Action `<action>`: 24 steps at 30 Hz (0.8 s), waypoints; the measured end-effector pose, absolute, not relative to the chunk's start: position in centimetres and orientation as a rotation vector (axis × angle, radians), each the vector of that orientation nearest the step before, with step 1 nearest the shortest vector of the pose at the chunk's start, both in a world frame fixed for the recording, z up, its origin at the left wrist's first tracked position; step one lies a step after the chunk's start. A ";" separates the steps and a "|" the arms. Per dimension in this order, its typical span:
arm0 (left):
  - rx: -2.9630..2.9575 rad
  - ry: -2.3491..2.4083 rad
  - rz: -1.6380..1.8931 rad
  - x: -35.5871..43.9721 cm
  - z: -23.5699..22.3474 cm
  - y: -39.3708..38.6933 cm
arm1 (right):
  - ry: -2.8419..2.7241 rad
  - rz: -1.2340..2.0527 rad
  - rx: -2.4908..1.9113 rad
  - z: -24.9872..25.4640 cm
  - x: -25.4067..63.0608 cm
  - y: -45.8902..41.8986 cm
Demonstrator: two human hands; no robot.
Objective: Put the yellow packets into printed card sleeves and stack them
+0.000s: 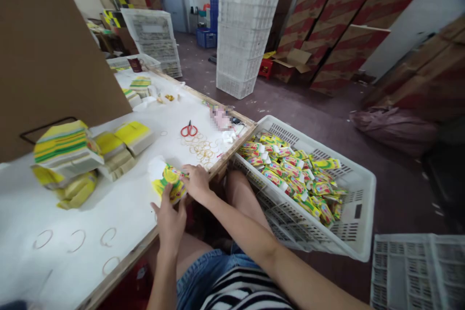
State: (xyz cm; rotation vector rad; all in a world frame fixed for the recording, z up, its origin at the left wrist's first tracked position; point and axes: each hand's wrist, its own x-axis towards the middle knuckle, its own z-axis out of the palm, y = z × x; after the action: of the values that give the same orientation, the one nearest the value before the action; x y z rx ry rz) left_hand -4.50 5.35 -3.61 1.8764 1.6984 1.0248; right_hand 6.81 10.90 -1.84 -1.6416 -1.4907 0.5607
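Observation:
A small stack of yellow-green packets (167, 180) rests on the white table (72, 223) at its near edge. My left hand (169, 220) grips the stack from the near side, fingers curled on it. My right hand (197, 183) presses on its right side, fingers closed around it. Loose rubber bands (201, 147) lie just beyond the hands. Red scissors (189, 130) lie farther back.
Bundled packet stacks (67, 152) sit on the table's left. A white crate (358, 232) full of loose packets stands to my right beside my knee. Stacked white crates (241, 38), cardboard boxes and another crate (417, 269) stand on the floor around.

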 end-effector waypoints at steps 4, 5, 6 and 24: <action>1.744 1.599 1.320 -4.7 -2.3 5.2 | -1.384 0.593 -1.614 -1.5 8.0 10.3; 1.655 1.550 1.412 -4.6 -1.9 5.0 | -1.308 0.660 -1.559 -1.5 8.6 9.7; 1.549 1.475 1.466 -4.4 -1.5 4.9 | -1.211 0.756 -1.472 -1.5 9.2 8.9; 1.091 0.813 1.093 0.6 -1.3 2.9 | -0.917 1.112 -1.228 1.0 14.9 -0.8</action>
State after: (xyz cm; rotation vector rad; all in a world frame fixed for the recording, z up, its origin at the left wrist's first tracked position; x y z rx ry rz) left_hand 0.59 2.87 -1.31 1.0914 0.8131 1.0931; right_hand 14.89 -0.75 0.99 -1.2281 -0.9175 1.1116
